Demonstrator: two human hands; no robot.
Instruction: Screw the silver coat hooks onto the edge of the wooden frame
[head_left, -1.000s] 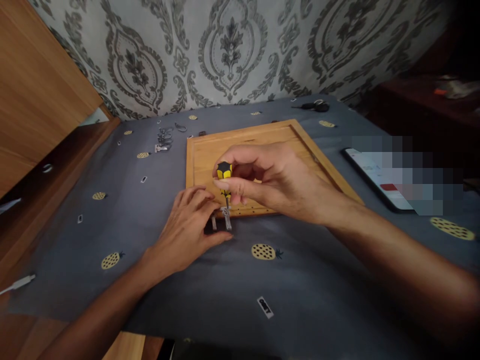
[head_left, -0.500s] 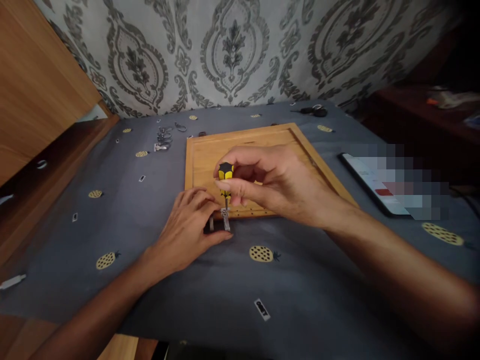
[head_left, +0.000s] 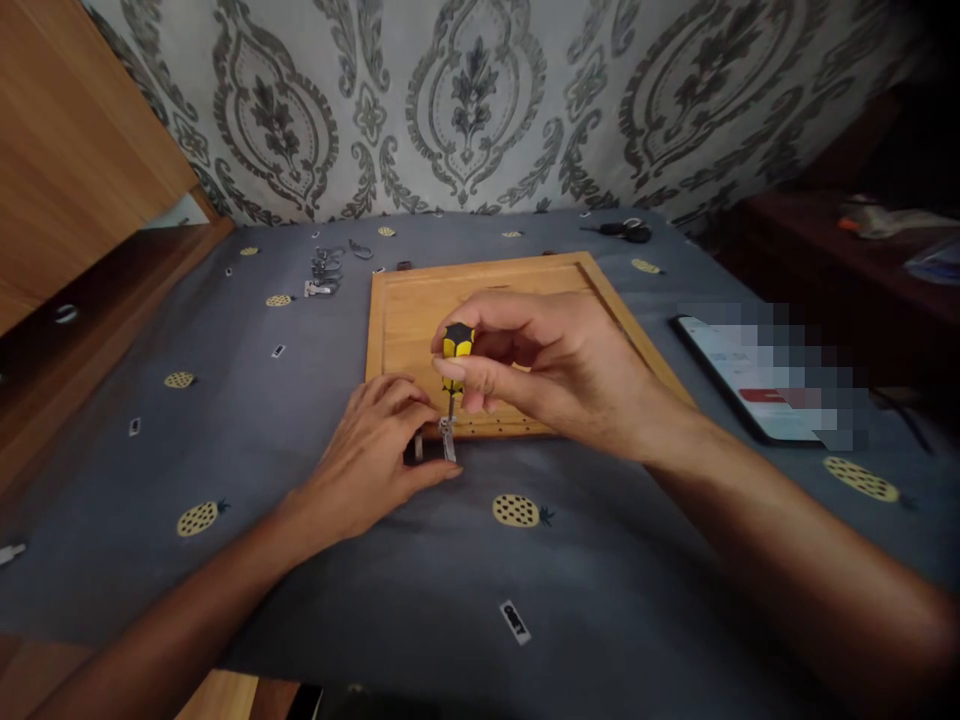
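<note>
Your right hand (head_left: 581, 360) had its fingers clamped on the screwdriver (head_left: 458, 343) over the metal fitting (head_left: 448, 443) at the wooden board's (head_left: 412, 325) near edge, your left hand (head_left: 371, 450) beside it, its grip unclear.

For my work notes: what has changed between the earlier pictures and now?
The camera's view shifted slightly; nothing was taken or let go. The right hand still holds the screwdriver at the metal fitting; any turn is too small to tell. The left hand stays beside the fitting.

Looks like a home: a pineapple-print cloth (head_left: 337, 610), with a damask-patterned backdrop (head_left: 476, 100) behind it and wooden furniture (head_left: 82, 150) left of it.
</note>
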